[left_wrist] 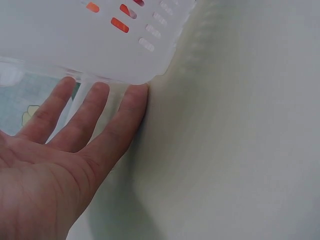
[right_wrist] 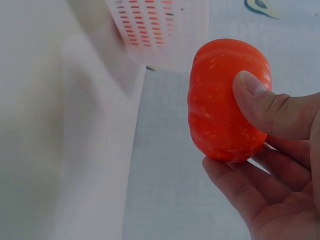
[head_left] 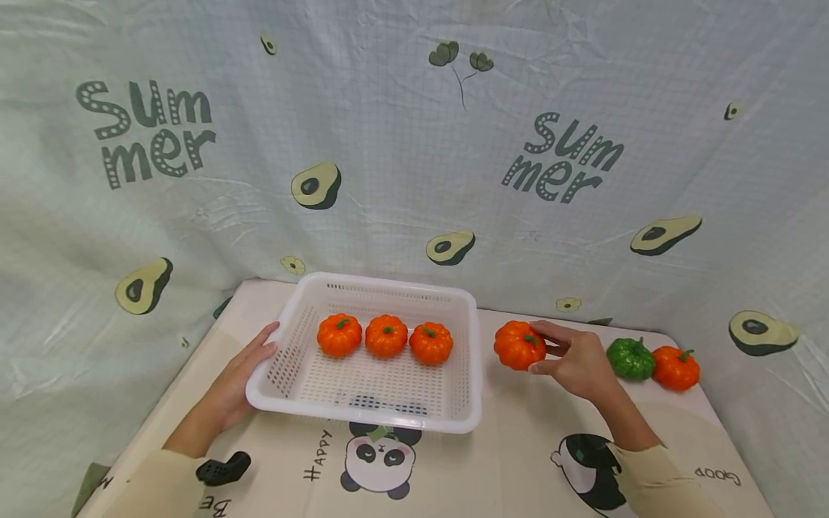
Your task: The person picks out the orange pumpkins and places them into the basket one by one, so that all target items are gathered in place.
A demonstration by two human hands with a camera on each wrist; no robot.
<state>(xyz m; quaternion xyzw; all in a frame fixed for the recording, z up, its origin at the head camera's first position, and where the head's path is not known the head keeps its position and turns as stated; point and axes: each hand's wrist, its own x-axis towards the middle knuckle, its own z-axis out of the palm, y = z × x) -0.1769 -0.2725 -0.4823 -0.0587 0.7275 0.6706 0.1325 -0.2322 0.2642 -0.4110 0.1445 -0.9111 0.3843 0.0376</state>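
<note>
Head view: a glossy orange ribbed pumpkin with a green stem (head_left: 520,346) is grasped by the right hand (head_left: 579,363), pinched between thumb and fingers just right of a white perforated plastic basket (head_left: 363,418). The basket's left rim is touched by the left hand (head_left: 236,378), fingers extended, nothing clasped. Three similar orange pumpkins (head_left: 386,336) are lined up in a row inside the basket. A shiny green ribbed pumpkin (head_left: 630,359) and another orange pumpkin (head_left: 676,368) are set side by side at the right on a cream panda-printed tablecloth (head_left: 499,467); a pale avocado-printed curtain (head_left: 376,108) is hung behind. Left wrist view: the basket's edge is met by straight fingertips (left_wrist: 134,95). Right wrist view: the grasped pumpkin is pressed by the thumb on one side and supported by fingers on the other, near the basket but apart from it.
</note>
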